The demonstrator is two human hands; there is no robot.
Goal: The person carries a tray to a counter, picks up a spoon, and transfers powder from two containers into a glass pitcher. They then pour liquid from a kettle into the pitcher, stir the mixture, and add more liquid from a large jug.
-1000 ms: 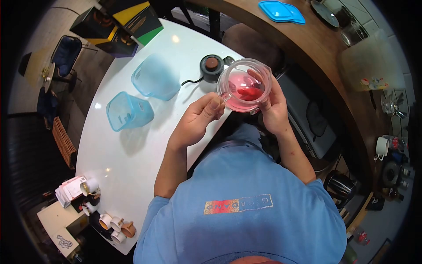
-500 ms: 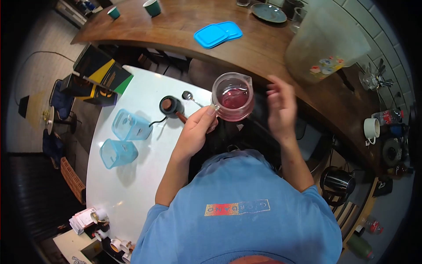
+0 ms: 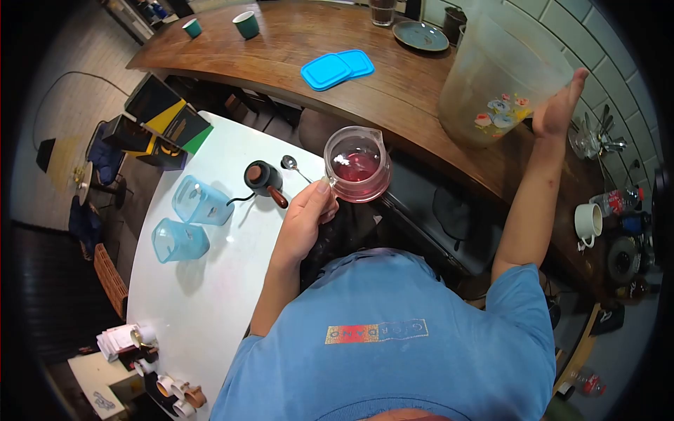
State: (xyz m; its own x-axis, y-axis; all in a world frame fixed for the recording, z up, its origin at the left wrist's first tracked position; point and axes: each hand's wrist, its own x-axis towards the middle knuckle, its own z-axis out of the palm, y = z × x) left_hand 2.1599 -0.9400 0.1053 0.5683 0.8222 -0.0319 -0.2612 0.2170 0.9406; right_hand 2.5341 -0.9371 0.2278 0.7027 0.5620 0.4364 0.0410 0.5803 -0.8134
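Note:
My left hand (image 3: 303,216) is closed round the handle of a glass pitcher (image 3: 358,165), which holds red liquid in its lower part. Far to the right, my right hand (image 3: 559,109) has its fingers stretched out beside a large frosted plastic container (image 3: 491,77) with a flower print; whether it touches the container is hard to tell. On the white table, left of the pitcher, are a spoon (image 3: 289,163), a small black pot with a wooden handle (image 3: 261,175) and two light-blue plastic containers (image 3: 200,200) (image 3: 179,240).
Two blue lids (image 3: 326,72), green cups (image 3: 246,25) and a plate (image 3: 421,36) lie on the wooden counter (image 3: 281,56). A white mug (image 3: 587,222) and bottles stand at the right. Black boxes (image 3: 158,112) are beyond the white table (image 3: 189,295).
My right hand has moved from near the pitcher out to the right, up to the large container. The pitcher in my left hand has shifted slightly left and down in view.

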